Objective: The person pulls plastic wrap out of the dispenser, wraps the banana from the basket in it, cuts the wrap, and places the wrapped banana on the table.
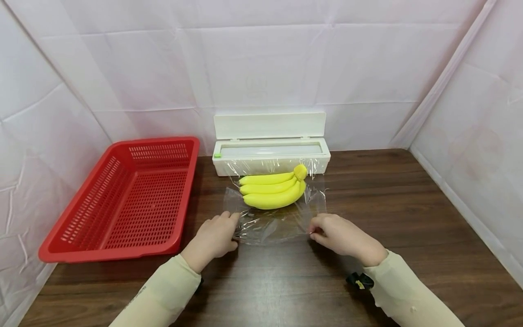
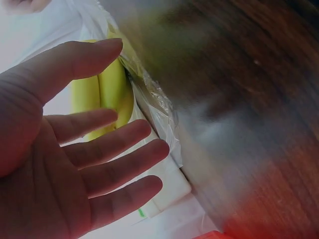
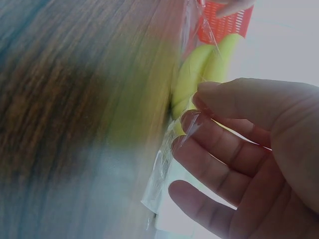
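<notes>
A bunch of yellow bananas (image 1: 271, 193) lies on a sheet of clear plastic wrap (image 1: 269, 229), stem toward the right. At the near right corner, my right hand (image 1: 341, 234) pinches the edge of the wrap between thumb and forefinger; its other fingers are loosely bent in the right wrist view, with film (image 3: 192, 127) at the fingertips. My left hand (image 1: 216, 234) is beside the left edge of the wrap. In the left wrist view its thumb and fingers are spread apart and hold nothing, with the bananas (image 2: 110, 87) behind them.
Behind the bananas stands a white wrap dispenser (image 1: 271, 165) with its lid (image 1: 269, 126) raised and a green slider (image 1: 217, 155) at its left end. To the left sits a red plastic basket (image 1: 185, 200). White cloth walls (image 1: 261, 68) border the dark wooden table (image 1: 408, 213).
</notes>
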The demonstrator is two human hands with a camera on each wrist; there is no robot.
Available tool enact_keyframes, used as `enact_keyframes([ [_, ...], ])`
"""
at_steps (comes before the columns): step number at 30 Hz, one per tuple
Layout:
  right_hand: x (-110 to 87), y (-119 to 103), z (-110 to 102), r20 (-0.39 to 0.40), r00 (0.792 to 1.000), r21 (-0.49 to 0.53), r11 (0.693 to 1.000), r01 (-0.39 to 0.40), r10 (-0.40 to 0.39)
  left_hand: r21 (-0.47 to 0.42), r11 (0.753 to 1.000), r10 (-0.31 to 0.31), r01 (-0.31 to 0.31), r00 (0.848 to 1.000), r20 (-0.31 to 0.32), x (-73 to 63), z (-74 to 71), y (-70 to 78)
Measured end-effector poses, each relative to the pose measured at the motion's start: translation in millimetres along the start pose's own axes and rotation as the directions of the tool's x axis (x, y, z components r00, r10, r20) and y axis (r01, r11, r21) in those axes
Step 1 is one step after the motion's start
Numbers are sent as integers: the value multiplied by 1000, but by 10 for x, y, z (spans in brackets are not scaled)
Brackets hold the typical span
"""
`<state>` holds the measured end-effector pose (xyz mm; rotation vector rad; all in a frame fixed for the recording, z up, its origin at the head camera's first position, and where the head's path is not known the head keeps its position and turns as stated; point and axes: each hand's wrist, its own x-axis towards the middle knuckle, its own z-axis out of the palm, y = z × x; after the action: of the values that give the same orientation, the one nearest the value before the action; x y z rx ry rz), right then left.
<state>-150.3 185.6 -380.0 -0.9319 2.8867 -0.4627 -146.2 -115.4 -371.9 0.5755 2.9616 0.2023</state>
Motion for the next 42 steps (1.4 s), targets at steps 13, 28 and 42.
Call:
enact_keyframes([
  [13,0,17,8,-3,1000,-2,1000,4,-4,17,999,36,-36,999,21,16,103,-34],
  [28,-36,78,26,-64,997,-18,999,33,-35,-4,998,69,-69,996,-53,3,116,-87],
  [42,-14,115,-53,-111,994,11,1000,-7,8,32,992,123,-119,964,-237,-10,-1,-156],
])
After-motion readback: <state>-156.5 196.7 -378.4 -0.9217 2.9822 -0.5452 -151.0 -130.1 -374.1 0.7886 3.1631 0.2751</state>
